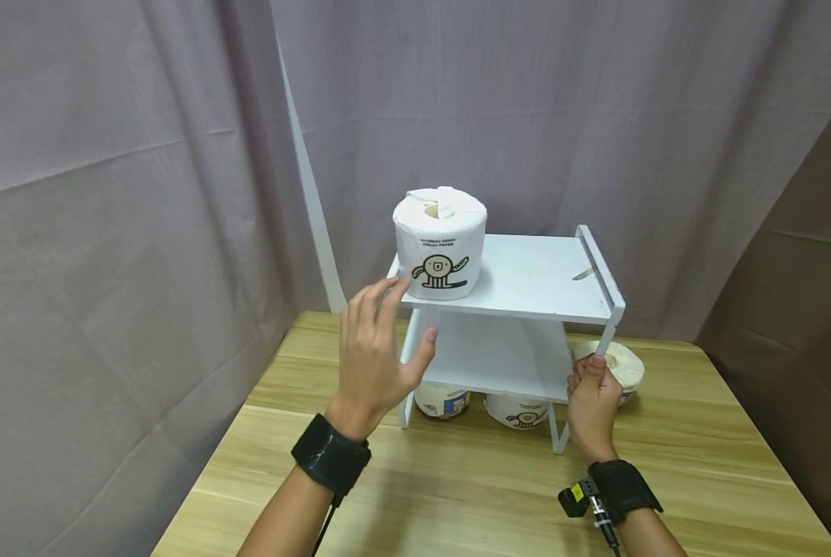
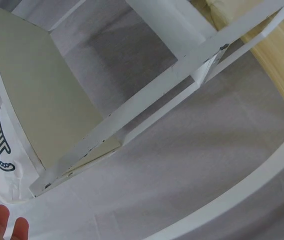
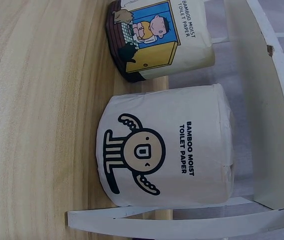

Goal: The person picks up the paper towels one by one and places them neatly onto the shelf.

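Observation:
A white two-tier shelf rack [image 1: 534, 267] stands on the wooden table. On the left of its top board sits a wrapped toilet paper roll [image 1: 450, 232] with a cartoon figure. My left hand [image 1: 374, 352] is raised beside that roll, fingers extended and thumb apart; its fingertips [image 2: 1, 215] come close to the roll's wrapper [image 2: 17, 175] in the left wrist view. With curled fingers, my right hand [image 1: 592, 406] grips the rack's right front upright. Under the lower board are two more rolls, one with the cartoon figure [image 3: 176, 150] and one with a coloured picture [image 3: 154, 40].
Another toilet paper roll [image 1: 627, 367] stands on the table [image 1: 694, 433] right of the rack, partly hidden by my right hand. Grey curtains [image 1: 527, 116] hang behind and at the left side. Each wrist wears a black strap with a cable.

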`<state>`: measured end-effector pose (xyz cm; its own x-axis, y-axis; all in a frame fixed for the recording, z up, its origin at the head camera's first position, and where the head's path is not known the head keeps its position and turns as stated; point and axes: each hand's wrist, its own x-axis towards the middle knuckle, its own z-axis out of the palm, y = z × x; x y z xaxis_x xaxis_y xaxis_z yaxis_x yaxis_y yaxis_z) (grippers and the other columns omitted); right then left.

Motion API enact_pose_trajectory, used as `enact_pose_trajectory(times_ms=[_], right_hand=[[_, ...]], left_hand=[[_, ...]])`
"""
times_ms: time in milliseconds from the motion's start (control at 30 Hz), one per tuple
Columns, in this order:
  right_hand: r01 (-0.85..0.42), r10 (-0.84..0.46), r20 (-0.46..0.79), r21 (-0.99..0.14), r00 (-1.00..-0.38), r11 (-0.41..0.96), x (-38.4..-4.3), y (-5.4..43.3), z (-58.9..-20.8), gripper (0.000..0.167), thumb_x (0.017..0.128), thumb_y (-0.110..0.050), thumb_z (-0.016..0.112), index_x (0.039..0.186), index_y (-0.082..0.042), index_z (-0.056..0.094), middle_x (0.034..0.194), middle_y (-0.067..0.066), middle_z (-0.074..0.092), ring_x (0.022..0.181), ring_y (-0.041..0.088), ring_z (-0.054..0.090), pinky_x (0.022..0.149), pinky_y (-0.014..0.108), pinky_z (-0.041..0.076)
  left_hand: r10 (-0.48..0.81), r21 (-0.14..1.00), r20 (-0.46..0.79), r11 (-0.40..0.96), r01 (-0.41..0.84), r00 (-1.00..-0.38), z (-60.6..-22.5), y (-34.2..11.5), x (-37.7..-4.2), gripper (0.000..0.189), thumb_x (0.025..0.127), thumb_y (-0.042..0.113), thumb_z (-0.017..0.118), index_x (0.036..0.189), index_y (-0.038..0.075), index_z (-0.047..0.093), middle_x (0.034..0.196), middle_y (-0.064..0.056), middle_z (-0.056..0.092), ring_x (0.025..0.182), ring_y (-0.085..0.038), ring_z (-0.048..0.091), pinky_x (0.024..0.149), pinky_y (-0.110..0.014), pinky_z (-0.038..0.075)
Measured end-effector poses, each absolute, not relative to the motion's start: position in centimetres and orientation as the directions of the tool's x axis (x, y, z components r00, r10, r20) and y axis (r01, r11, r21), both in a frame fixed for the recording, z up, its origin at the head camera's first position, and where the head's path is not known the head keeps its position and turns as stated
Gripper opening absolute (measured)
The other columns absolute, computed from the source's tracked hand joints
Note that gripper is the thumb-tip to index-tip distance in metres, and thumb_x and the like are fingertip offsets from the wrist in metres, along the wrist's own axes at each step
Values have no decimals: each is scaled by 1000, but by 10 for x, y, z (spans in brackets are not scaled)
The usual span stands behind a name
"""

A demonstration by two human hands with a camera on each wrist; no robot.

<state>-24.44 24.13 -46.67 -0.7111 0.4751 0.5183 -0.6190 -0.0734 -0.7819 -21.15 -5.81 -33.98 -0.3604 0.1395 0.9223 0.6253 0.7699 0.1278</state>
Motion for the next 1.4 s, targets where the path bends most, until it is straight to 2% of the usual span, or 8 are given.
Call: enact_pose_trajectory(times_ms=[633,967,1267,1400], right_hand=[[-593,449,513,-804,-732,-48,-244,243,-467,60,114,-36,41,79,13,38,56,-9,35,45,3,29,45,29,17],[-604,444,526,-796,-725,-43,-242,244,-467,56,115,-31,39,79,11,39,57,-8,33,45,4,28,46,33,14],[-625,439,539,-777,-719,-70,-242,245,-467,54,115,-27,39,79,13,37,57,-7,32,45,5,26,46,35,12],[-637,427,552,-767,-716,-78,-242,245,-468,53,116,-25,38,78,13,36,56,-6,31,44,7,25,46,36,11]], left_hand=[[87,181,921,767,616,-380,-364,-54,-196,61,91,41,66,139,4,60,135,-14,62,119,-35,58,93,-47,47],[65,199,921,768,608,-384,-375,-54,-191,60,90,40,67,138,4,61,133,-15,62,116,-34,59,92,-47,46],[52,223,909,777,588,-414,-386,-51,-188,61,89,39,68,138,5,61,133,-14,62,114,-33,59,91,-46,47],[43,239,902,778,581,-429,-392,-51,-186,59,89,39,67,136,4,62,131,-15,63,109,-32,60,87,-45,48]])
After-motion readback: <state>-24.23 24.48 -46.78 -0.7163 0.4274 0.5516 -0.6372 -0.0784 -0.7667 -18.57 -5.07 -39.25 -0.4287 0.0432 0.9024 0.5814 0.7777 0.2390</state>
